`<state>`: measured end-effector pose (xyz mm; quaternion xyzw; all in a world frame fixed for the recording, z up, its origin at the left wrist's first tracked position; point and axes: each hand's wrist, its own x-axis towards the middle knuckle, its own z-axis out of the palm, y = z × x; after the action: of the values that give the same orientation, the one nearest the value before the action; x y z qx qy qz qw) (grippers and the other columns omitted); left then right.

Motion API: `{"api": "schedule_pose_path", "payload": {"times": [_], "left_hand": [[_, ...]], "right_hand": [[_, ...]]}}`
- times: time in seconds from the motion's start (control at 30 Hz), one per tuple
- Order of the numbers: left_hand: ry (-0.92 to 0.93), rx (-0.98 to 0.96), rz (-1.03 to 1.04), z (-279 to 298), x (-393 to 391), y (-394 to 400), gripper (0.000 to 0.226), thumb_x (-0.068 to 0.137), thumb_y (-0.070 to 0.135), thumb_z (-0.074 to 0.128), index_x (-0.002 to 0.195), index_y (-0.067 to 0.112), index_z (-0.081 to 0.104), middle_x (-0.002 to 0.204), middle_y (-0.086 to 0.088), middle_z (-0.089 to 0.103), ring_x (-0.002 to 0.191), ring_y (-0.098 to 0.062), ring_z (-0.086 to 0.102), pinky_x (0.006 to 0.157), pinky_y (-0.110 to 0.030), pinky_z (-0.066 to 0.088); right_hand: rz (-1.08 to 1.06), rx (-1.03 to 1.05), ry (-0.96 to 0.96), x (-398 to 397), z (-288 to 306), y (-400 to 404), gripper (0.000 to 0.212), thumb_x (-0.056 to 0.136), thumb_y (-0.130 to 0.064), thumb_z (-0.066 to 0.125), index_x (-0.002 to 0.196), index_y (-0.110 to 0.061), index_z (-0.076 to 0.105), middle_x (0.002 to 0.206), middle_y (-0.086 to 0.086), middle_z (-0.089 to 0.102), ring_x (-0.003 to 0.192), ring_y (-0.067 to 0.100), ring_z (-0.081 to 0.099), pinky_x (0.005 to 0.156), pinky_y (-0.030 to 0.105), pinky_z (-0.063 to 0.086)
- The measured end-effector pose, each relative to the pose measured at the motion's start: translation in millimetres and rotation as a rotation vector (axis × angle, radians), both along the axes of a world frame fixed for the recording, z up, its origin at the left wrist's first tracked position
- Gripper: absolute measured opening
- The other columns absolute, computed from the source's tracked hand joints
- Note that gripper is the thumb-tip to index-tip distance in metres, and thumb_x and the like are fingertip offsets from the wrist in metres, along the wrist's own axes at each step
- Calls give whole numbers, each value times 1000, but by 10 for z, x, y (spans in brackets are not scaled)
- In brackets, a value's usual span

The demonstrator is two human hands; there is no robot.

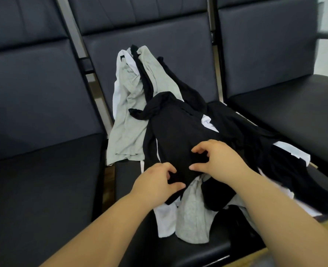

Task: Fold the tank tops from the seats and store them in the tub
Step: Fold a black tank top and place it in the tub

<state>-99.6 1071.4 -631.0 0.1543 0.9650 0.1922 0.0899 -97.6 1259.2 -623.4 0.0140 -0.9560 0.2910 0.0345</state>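
Leftmost, a grey tank top (pixel 127 112) drapes from the backrest down onto the middle seat (pixel 128 176), apart from both hands. Next, the left hand (pixel 155 181) has its fingers curled, pinching the near hem of the black tank top (pixel 178 135). That top lies straight ahead of the hands on the heap, its long axis running away toward the backrest, straps at the far end. Just right, the right hand (pixel 219 158) curls its fingers into the same hem, a little farther up the cloth. Farther right, black and white tops trail toward the seat edge. How many lie underneath is hard to make out, and no tub shows.
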Motion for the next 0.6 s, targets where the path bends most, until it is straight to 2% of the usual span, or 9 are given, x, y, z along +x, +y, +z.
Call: {"api": "schedule_pose_path", "payload": {"times": [0.1, 0.17, 0.23, 0.33, 0.43, 0.53, 0.6], "left_hand": [[7, 38, -6, -93, -16, 12, 18, 86, 44, 66, 94, 29, 58, 92, 14, 46, 82, -3, 50, 71, -18, 40], [-9, 95, 7, -135, -25, -5, 16, 88, 38, 66, 80, 29, 55, 89, 12, 49, 78, -3, 50, 69, -16, 40], [-60, 183, 49, -154, -44, -45, 18, 88, 34, 67, 74, 29, 56, 83, 10, 55, 70, -2, 51, 63, -15, 38], [-133, 370, 141, -103, -65, -118, 18, 89, 29, 67, 73, 25, 60, 72, 10, 60, 66, -1, 54, 64, -14, 41], [-192, 545, 200, -1, -64, -186, 19, 93, 27, 61, 77, 18, 65, 75, 7, 65, 73, -4, 58, 70, -17, 46], [-244, 662, 204, 92, -71, -231, 33, 97, 34, 53, 82, 5, 62, 83, -11, 63, 84, -17, 56, 85, -33, 47], [-243, 747, 236, 163, -55, -239, 27, 99, 32, 49, 87, 10, 58, 90, -7, 58, 90, -18, 53, 90, -33, 45]], "right_hand": [[-4, -16, -3, -34, -12, 2, 41, 71, -45, 80, 107, -29, 68, 104, -10, 55, 99, 10, 50, 90, 29, 45], [11, -7, -15, -28, -16, -14, 39, 69, -51, 79, 102, -31, 70, 106, -9, 56, 103, 11, 50, 94, 32, 44], [33, -5, -31, -9, -10, -25, 41, 67, -56, 77, 101, -33, 70, 109, -10, 55, 105, 10, 45, 97, 32, 41], [83, 55, -69, 18, 12, -33, 47, 65, -60, 76, 105, -37, 67, 112, -13, 50, 106, 8, 37, 101, 29, 32], [117, 121, -96, 23, 20, -79, 43, 68, -54, 77, 105, -36, 66, 113, -12, 48, 111, 11, 38, 100, 30, 28], [119, 63, -64, 24, 48, -104, 18, 74, -43, 78, 82, -33, 65, 105, -7, 57, 107, 14, 44, 97, 32, 34], [134, -38, -53, 44, 96, -110, 20, 74, -40, 78, 71, -29, 62, 92, -4, 62, 93, 13, 52, 86, 29, 42]]}}
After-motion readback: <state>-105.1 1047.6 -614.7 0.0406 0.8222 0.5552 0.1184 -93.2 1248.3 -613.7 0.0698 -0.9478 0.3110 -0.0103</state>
